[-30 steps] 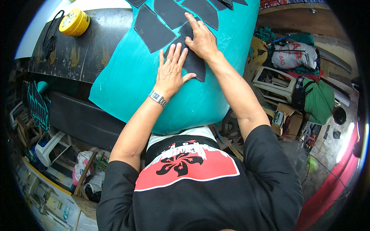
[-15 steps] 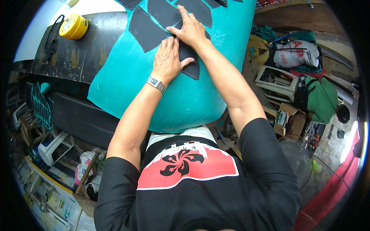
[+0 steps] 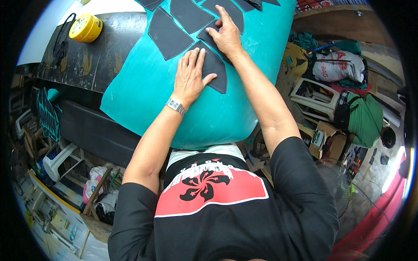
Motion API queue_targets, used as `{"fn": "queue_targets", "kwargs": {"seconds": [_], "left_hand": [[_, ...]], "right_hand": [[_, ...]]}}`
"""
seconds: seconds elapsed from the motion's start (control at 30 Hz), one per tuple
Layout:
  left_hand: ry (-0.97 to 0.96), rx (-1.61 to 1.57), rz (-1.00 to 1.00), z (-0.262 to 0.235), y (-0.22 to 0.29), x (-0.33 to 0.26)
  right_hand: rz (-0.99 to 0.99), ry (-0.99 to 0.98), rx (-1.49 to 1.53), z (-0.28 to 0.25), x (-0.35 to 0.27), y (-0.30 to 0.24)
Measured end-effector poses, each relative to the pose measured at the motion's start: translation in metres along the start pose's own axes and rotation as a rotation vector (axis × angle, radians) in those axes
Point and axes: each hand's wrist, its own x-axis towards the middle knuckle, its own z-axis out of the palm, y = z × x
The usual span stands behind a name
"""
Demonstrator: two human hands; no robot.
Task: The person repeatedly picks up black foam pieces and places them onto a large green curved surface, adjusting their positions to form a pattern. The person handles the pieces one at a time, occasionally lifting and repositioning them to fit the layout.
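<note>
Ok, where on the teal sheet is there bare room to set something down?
Bare teal sheet shows left of the left hand, between the forearms below the lowest black piece, and right of the right forearm. The sheet's far part is crowded: black pieces lie close together, with the right hand over some.
</note>
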Motion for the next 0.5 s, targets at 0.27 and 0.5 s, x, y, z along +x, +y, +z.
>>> {"fn": "queue_targets", "kwargs": {"seconds": [0.27,0.5], "left_hand": [[0.049,-0.006,-0.100,0.010,0.006,-0.002],[0.089,0.045,-0.146,0.013,0.003,0.006]], "right_hand": [[-0.424,-0.500,-0.080,-0.004,0.011,-0.024],[-0.414,-0.670,-0.133,-0.011,0.022,-0.022]]}}
